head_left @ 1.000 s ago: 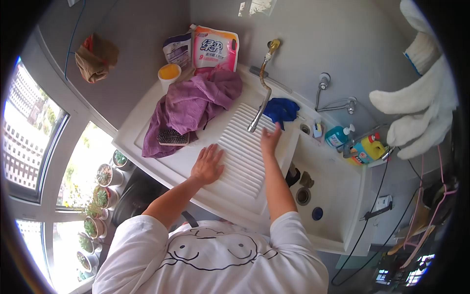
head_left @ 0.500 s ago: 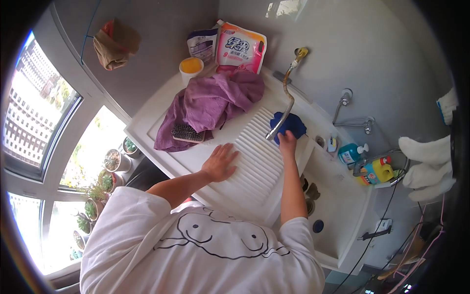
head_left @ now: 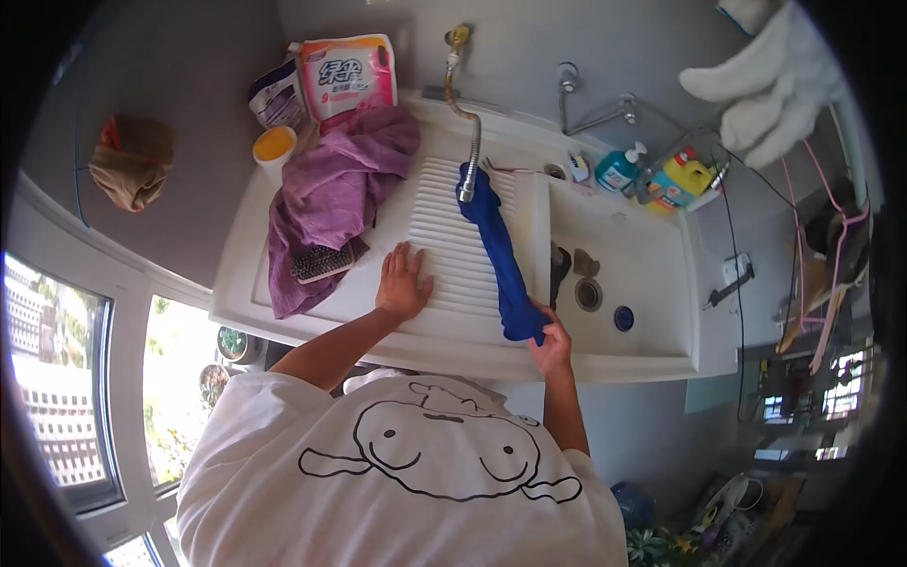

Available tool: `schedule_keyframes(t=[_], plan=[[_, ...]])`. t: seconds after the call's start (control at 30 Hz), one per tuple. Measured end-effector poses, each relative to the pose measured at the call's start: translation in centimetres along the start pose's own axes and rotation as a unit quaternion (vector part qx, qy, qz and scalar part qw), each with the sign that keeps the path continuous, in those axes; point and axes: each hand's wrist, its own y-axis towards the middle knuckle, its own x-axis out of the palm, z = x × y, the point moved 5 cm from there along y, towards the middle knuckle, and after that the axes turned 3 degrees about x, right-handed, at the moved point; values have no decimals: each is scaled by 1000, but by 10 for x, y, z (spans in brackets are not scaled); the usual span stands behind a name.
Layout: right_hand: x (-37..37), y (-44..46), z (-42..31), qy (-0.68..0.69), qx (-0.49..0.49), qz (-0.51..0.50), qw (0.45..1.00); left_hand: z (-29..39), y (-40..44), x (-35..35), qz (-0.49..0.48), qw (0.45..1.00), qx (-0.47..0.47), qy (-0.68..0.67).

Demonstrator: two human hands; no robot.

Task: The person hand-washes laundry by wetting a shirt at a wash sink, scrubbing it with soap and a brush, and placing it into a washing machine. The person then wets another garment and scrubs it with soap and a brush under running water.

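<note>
Pinching the blue cloth point(head_left: 504, 265) by its five-o'clock end with my right hand point(head_left: 551, 348), I judge it soft, light, best held there. My left hand point(head_left: 404, 285) lies spread at nine o'clock.

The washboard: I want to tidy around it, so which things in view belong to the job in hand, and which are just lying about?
Seemingly in the job:
blue cloth, its near end in the right hand
washboard beneath it

Apparently lying about:
purple cloth
brush
teal pump bottle
yellow bottle
</note>
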Motion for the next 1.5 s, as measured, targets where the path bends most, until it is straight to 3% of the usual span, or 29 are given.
schedule_keyframes(t=[0.03,0.1,0.17,0.2,0.23,0.3,0.33,0.4,0.43,0.5,0.53,0.57,0.6,0.63,0.67,0.7,0.77,0.83,0.9,0.97,1.03,1.07,1.13,1.2,1.27,1.33,1.43,1.5], plan=[[5,-9,-6,118,-26,1,993,4,1,3,-2,1000,10,-2],[14,-17,-16,86,-52,3,995,10,8,6,4,999,19,-42],[30,-23,-18,134,-22,-98,986,32,16,22,11,980,20,-199],[40,-25,-21,133,-25,-97,986,40,21,39,-78,924,-99,-361],[55,-26,-23,116,-8,-108,987,51,22,54,-202,771,-304,-522],[62,-25,-20,97,11,-118,988,82,27,49,-269,514,-392,-714],[56,-19,-10,3,49,-112,992,82,31,49,-269,513,-391,-716],[23,-5,16,-199,135,-82,967,80,51,41,-205,585,-256,-742],[17,-2,20,-202,134,-86,966,90,53,24,-200,586,-253,-743],[8,4,20,-243,33,-5,969,108,54,-14,-162,594,-194,-764],[18,6,15,-188,16,26,982,103,54,-9,-198,687,-162,-680],[30,11,10,-190,23,9,982,105,49,-5,-167,753,-131,-623],[40,16,9,-41,98,-1,994,104,43,11,-190,809,-46,-554],[46,20,13,105,175,-7,979,116,27,6,-273,735,-95,-613],[40,29,18,76,150,-5,986,116,23,-6,-232,857,1,-461],[39,41,22,69,162,-18,984,116,20,-16,-183,937,92,-283],[38,65,23,2,160,-7,987,97,9,-18,-170,943,75,-276],[51,86,16,18,166,8,986,70,0,-30,-158,949,63,-266],[54,117,2,34,191,60,979,40,-13,-58,-52,958,68,-274],[20,183,-14,87,92,-87,988,1,-24,-87,15,981,-25,-190],[4,244,-48,143,-61,-13,988,-34,-37,-108,73,989,-94,-89],[16,252,-50,141,-57,-20,988,-45,-43,-113,79,988,-99,-88],[16,252,-54,29,-62,255,965,-67,-51,-125,123,981,-122,84],[28,247,-26,-115,-21,302,946,-94,-52,-116,115,977,-152,98],[53,233,24,-157,97,190,964,-110,-49,-110,58,973,-207,80],[110,193,66,-150,155,-32,976,-101,-38,-123,19,969,-232,78],[168,140,112,-154,292,-148,932,-105,-28,-103,-41,963,-264,46],[182,129,133,-133,317,-152,927,-103,-24,-96,-53,960,-276,19]])
